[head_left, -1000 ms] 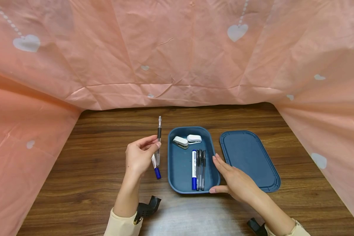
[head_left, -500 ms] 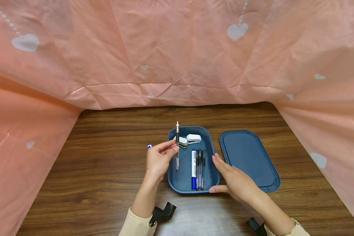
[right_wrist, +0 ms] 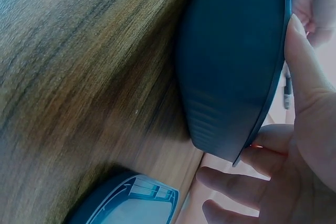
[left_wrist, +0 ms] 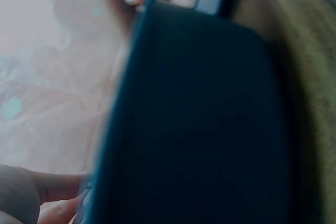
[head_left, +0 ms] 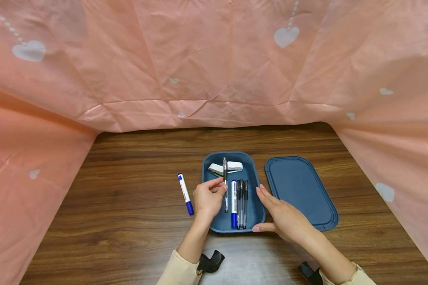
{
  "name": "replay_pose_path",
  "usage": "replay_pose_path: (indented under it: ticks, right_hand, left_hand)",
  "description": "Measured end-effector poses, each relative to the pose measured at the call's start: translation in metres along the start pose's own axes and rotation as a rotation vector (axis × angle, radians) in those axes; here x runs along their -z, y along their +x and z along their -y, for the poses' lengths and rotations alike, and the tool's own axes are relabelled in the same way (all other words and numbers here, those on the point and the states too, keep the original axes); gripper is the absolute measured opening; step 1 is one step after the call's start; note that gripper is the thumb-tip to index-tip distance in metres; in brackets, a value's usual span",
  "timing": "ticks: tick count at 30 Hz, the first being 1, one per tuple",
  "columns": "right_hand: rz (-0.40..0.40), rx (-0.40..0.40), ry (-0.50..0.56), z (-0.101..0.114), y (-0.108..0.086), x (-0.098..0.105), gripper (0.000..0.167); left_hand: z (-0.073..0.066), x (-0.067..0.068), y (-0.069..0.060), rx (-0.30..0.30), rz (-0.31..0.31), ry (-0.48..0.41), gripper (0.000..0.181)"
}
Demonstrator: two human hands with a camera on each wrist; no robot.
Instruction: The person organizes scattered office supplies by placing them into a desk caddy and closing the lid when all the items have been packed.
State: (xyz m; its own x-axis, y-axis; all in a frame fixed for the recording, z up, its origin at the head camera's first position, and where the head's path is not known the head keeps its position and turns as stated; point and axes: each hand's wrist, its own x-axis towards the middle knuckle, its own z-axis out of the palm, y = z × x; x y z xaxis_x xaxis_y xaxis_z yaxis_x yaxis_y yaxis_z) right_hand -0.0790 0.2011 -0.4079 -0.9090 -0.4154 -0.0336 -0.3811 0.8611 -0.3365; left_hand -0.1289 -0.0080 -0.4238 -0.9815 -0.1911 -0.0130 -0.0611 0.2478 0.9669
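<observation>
Between thumb and fingertips, my left hand (head_left: pixel 208 198) pinches a clear gel pen (head_left: pixel 225 170) with a dark grip, over the left half of a blue plastic box (head_left: pixel 247 156). My right hand (head_left: pixel 284 219) rests against the box's right rim, fingers extended and thumb at the near corner; the right wrist view shows this thumb (right_wrist: pixel 307 72) on the rim. Inside the box lie a white marker (head_left: pixel 234 202) with a blue cap, several black gel pens (head_left: pixel 242 204) side by side, and two small white staplers (head_left: pixel 234 166) at the back, one partly behind the held pen.
Left of the box, another blue-capped white marker (head_left: pixel 185 194) lies on the wooden table (head_left: pixel 128 213). A blue lid (head_left: pixel 301 192) lies flat to the right. Pink curtain (head_left: pixel 214 63) hangs behind and along both sides.
My left hand has carried the gel pen rightward from over the table to over the box, uncovering the marker on the table. My right hand has stayed at the rim.
</observation>
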Motion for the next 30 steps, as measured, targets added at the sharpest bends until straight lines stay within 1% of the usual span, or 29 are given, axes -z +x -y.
replay_pose_path:
  ticks: [3,7,9,15,18,20,25,30]
  right_hand:
    - [0.001,0.002,0.005,0.001,0.000,0.000,0.093]
    - [0.010,0.003,0.008,0.002,0.000,0.002,0.093]
    - [0.012,0.004,0.007,0.002,0.000,0.002,0.093]
    - [0.010,0.000,-0.002,0.003,0.000,0.003,0.094]
    - [0.012,0.005,-0.001,0.004,-0.001,0.002,0.093]
    - [0.010,0.008,-0.001,0.005,-0.001,0.002,0.093]
    - [-0.007,0.013,-0.012,0.006,-0.002,0.004,0.093]
    - [-0.006,0.009,-0.009,0.008,-0.001,0.004,0.093]
  left_hand:
    - [0.006,-0.007,-0.002,-0.028,-0.002,0.078,0.022]
    - [0.012,-0.014,-0.003,-0.028,0.008,0.135,0.023]
    - [0.013,-0.015,-0.002,-0.027,0.006,0.167,0.023]
    - [0.015,-0.019,-0.002,-0.073,0.005,0.295,0.028]
    - [0.017,-0.021,-0.003,-0.056,0.009,0.334,0.026]
    - [0.018,-0.021,-0.003,-0.034,0.013,0.357,0.024]
    - [0.017,-0.021,-0.002,0.011,0.037,0.368,0.024]
    - [0.016,-0.019,-0.002,0.014,0.026,0.373,0.023]
